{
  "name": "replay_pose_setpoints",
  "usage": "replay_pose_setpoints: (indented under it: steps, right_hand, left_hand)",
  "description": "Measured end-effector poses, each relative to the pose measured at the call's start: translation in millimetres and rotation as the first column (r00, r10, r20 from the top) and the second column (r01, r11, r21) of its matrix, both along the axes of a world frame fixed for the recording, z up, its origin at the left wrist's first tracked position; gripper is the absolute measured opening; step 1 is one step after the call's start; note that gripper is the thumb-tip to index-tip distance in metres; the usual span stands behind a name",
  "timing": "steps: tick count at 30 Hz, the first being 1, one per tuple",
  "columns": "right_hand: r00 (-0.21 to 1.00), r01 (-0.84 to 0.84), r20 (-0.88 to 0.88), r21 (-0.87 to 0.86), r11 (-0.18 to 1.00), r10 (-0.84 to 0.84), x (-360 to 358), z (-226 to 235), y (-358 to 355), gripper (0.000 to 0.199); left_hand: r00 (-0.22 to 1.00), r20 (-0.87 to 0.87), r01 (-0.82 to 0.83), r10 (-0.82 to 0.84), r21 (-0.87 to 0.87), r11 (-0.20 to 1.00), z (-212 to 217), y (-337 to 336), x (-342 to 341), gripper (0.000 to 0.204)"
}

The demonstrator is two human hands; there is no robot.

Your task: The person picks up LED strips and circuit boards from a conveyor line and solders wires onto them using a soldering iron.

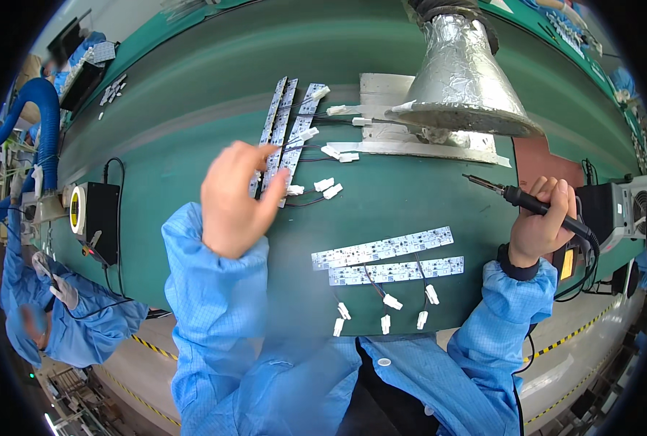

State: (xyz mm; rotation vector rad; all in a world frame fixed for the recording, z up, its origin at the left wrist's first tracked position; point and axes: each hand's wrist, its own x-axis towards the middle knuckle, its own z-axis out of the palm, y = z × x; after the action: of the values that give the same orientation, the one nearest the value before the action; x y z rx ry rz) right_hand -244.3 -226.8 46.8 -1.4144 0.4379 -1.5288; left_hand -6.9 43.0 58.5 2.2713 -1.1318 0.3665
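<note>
In my right hand (545, 221) is a black soldering iron (519, 198), its bare tip pointing left over the table. My left hand (238, 195) is at the left group of narrow white circuit board strips (298, 120), thumb and forefinger apart; its palm hides part of them. Black wires with white connectors (331, 151) run to the right from these strips. Nearer to me lie two more strips, an upper one (381, 248) angled across a lower one (400, 272). Their wires with white plugs (392, 301) hang toward the front edge.
A foil-wrapped extraction hood (469, 73) stands over a pale board (385, 91) at the back. A black box (98, 221) with a cable is at the left, a soldering station (614, 207) at the right. A blue-clad co-worker (73, 320) sits far left.
</note>
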Motion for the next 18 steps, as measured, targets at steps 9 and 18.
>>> replay_pose_setpoints:
  steps: [9,18]
  right_hand:
    - [1.000,-0.012,-0.011,0.004,1.000,0.012,2.1,-0.1,1.7,0.027]
    - [0.997,0.072,-0.005,-0.006,0.997,-0.072,4.4,4.3,6.0,0.029]
  left_hand:
    - [0.692,-0.348,0.716,-0.632,0.221,0.662,-2.2,-7.0,-56.4,0.032]
    - [0.705,-0.537,0.638,-0.463,0.195,0.745,-1.1,-4.6,-53.4,0.035]
